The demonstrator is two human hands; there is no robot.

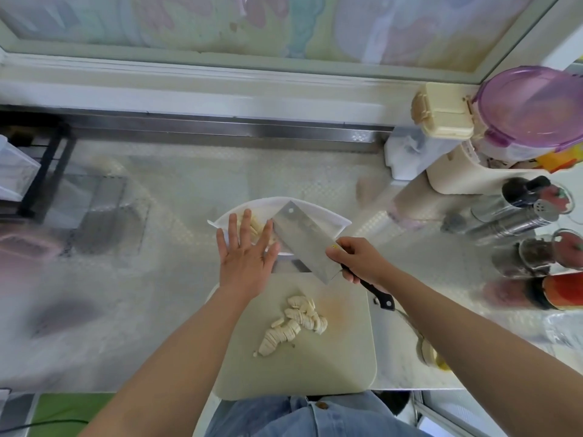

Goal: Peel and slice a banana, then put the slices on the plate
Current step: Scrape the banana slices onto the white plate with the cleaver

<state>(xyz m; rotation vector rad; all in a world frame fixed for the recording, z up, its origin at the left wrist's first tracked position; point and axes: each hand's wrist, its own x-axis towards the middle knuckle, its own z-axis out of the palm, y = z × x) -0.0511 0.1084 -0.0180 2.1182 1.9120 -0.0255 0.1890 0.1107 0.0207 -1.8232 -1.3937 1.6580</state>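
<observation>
Banana slices (296,323) lay on the cutting board (340,357) clear of its edges, a few on the white plate (328,216) beyond its far edge, where the left hand (244,257), fingers spread straight, adjoined the cleaver (304,241) gripped by the right hand (356,257).

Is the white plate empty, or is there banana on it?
Not empty. Some banana slices lie on the plate, partly hidden by the left hand; another pile sits on the cutting board.

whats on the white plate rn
A few banana slices lie on the plate, showing between the fingers of the left hand and the cleaver. The hand and cleaver cover much of the plate, so any slices beneath them cannot be seen.
</observation>
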